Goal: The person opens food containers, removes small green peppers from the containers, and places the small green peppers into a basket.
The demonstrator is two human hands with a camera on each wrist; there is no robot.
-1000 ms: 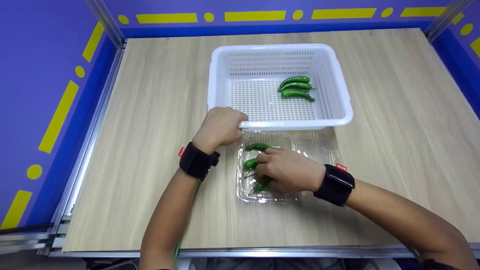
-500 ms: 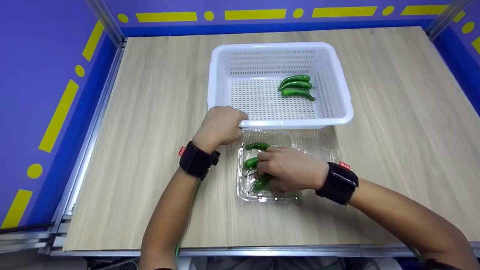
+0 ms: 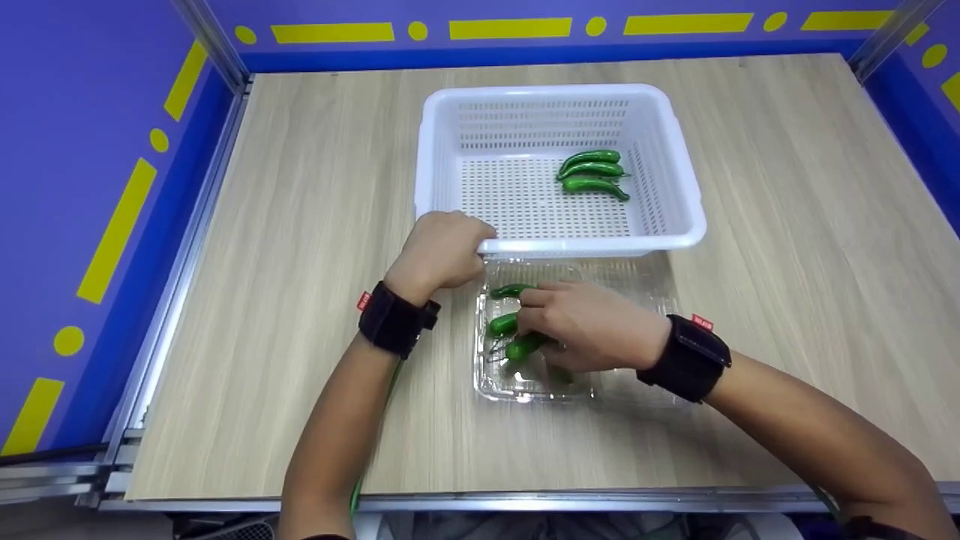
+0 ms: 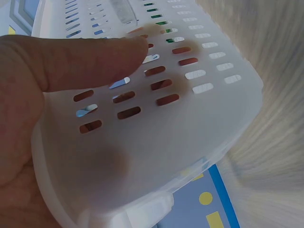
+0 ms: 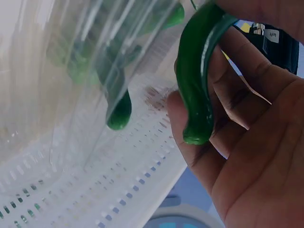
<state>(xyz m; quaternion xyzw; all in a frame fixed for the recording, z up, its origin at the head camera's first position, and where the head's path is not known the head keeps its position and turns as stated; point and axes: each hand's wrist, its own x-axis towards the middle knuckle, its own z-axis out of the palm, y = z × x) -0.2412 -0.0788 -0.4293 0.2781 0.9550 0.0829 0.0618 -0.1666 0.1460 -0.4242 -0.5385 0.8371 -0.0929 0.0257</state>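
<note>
— Since a second ago the right hand (image 3: 592, 324) has drawn a little toward the far side of the clear tray, and the pepper it grips (image 3: 525, 346) has come up off the tray floor with it.

— How are its fingers set?

— Curled round that green pepper (image 5: 197, 80); the wrist view shows the pepper lying across the bent fingers (image 5: 223, 71), clamped there. It hangs just over the near-left part of the clear plastic tray (image 3: 536, 390).

— Anything else in the tray?

— Two more peppers, one at the far edge (image 3: 510, 290) by the knuckles, one a bit nearer (image 3: 501, 325), left of the hand.

— And the other hand?

— The left hand (image 3: 442, 251) has not shifted. Its fingers are wrapped over the near-left corner of the white basket (image 3: 679, 240), the thumb (image 4: 85, 61) pressed flat on the slotted wall (image 4: 190, 109).

— Where does the basket sit?

— Just beyond the tray, touching or nearly so, on the wooden table (image 3: 300, 225). Three peppers (image 3: 591, 175) lie side by side on its right half. Blue walls with yellow marks (image 3: 120, 225) ring the table.
</note>
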